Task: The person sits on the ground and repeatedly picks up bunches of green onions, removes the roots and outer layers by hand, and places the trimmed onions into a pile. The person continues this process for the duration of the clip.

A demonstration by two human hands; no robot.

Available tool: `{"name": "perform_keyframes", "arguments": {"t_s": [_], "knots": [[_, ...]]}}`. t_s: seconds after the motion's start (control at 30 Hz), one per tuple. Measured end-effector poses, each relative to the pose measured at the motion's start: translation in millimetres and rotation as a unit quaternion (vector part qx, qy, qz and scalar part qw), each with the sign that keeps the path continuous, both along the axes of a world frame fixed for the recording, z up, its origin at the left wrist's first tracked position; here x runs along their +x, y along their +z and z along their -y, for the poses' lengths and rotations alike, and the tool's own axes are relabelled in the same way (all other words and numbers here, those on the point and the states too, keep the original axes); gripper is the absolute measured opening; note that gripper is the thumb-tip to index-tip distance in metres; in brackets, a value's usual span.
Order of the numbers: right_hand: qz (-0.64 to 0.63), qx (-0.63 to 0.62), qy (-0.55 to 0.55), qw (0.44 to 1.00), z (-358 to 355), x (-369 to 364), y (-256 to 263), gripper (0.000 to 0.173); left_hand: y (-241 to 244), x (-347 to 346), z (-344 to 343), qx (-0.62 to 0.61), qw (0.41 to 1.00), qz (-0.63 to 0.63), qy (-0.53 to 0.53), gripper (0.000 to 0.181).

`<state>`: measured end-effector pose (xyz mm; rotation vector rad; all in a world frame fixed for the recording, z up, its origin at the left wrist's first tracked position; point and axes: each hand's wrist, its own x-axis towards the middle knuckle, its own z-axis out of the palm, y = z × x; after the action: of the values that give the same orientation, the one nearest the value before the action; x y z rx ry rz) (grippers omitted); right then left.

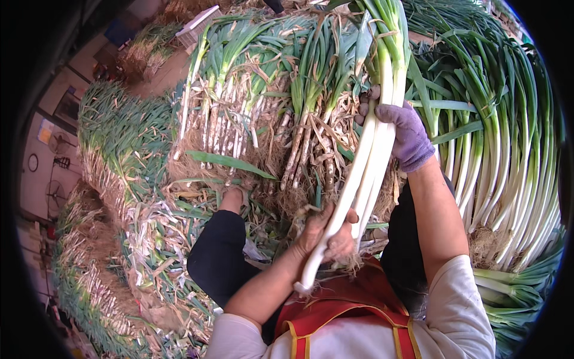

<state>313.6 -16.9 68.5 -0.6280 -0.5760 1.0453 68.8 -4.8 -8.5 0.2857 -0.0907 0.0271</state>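
Several peeled long green onions (383,130) slant across the view before me, white stalks down and green leaves up. My right hand (406,130), in a purple work glove, grips them around the upper white part. Lower down, my bare left hand (327,238) is around the stalks near the root end, its palm partly hidden by the front stalk. Beyond my hands lie unpeeled long green onions (219,116), with soil-marked stalks, dry husks and tangled roots. To my right is a heap of clean, white-stalked onions (489,157).
Leaf and husk trimmings (166,251) cover the floor around my legs. More onion piles (130,134) stand at the left. A light plastic crate (197,27) sits at the back. Fans (56,195) and a clock (32,162) are along the far-left wall.
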Motion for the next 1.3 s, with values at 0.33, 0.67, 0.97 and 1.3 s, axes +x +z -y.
{"name": "perform_keyframes", "arguments": {"t_s": [0.33,0.67,0.97,1.3], "knots": [[-0.009,0.03,0.0,1.0,10.0,-0.9,7.4,0.041,17.2,-6.7,26.2,-0.017,0.994,-0.077,-0.073,0.027],[0.152,-0.09,-0.151,0.973,11.3,52.1,8.0,0.034,-14.7,-150.6,-1.2,0.849,0.259,-0.293,-0.355,0.024],[0.014,-0.012,-0.021,1.0,-19.0,1.2,13.1,0.037,-14.6,-56.6,-16.2,0.584,0.748,-0.28,0.142,0.037],[-0.048,-0.077,0.033,0.995,-50.1,-17.3,-40.3,0.037,-2.9,-21.4,-5.8,0.342,0.884,-0.282,0.15,0.041]]}}
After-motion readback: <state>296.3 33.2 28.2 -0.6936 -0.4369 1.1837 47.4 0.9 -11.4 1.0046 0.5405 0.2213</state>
